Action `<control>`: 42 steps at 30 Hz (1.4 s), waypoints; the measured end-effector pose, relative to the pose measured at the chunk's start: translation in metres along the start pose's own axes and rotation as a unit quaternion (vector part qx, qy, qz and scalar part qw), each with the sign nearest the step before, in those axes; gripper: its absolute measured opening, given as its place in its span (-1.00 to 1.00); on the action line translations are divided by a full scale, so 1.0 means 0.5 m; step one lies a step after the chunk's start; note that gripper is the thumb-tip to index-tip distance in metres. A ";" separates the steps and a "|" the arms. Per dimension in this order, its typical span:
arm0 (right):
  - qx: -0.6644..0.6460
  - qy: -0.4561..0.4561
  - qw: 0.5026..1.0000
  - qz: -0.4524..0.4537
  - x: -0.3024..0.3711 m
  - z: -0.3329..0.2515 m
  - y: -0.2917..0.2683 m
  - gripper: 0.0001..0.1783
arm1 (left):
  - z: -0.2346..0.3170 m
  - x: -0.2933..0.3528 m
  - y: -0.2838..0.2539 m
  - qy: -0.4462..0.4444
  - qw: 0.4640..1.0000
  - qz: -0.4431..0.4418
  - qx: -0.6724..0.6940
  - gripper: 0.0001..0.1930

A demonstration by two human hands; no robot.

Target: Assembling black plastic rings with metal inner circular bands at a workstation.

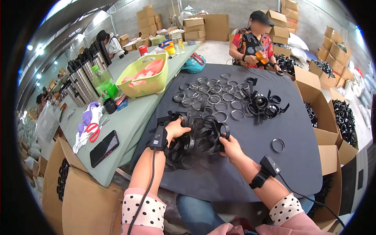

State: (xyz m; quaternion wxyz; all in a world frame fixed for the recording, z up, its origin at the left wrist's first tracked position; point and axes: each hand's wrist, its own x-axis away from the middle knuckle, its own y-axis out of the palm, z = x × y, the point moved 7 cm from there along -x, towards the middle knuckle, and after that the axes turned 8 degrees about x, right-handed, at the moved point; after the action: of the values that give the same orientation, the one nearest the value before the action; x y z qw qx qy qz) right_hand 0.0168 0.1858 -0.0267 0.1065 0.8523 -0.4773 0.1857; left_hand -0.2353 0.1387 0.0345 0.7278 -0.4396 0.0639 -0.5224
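Both of my hands are in a blurred heap of black ring-shaped parts (204,135) on the dark table. My left hand (176,129) is curled over the heap's left side, its fingers closed on black rings, partly hidden beneath it. On the right side, my right hand (232,148) grips the edge of a black ring (225,131) between thumb and fingers. Several silver-edged rings (214,99) lie spread beyond the heap. Black rings with protruding tabs (261,102) form a cluster at the far right, and a single ring (278,145) lies apart on the right.
On the green table (129,117) at left are a phone (104,148), red scissors (93,132), a bottle (104,83) and a yellow-green basket (143,80). Cartons of black parts (344,117) line the right. A person (254,43) stands across the dark table (297,168).
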 end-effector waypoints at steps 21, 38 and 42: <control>0.204 -0.294 0.915 0.189 0.119 0.063 -0.329 -0.72 | 0.109 0.326 0.272 0.301 0.952 0.056 -0.008 -0.74; 0.356 -0.346 0.824 0.274 0.326 0.153 -0.388 -0.37 | 0.157 0.387 0.513 0.430 0.878 0.179 -0.110 -0.74; 0.361 -0.338 0.835 0.242 0.332 0.138 -0.382 -0.43 | 0.163 0.389 0.505 0.432 0.877 0.191 -0.092 -0.76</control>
State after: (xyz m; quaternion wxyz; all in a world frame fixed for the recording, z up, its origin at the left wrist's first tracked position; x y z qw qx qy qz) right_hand 0.2736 0.1321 -0.0206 -0.4245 0.6974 -0.5737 0.0652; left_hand 0.0741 0.0435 -0.0233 0.6697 -0.2147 0.5022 -0.5031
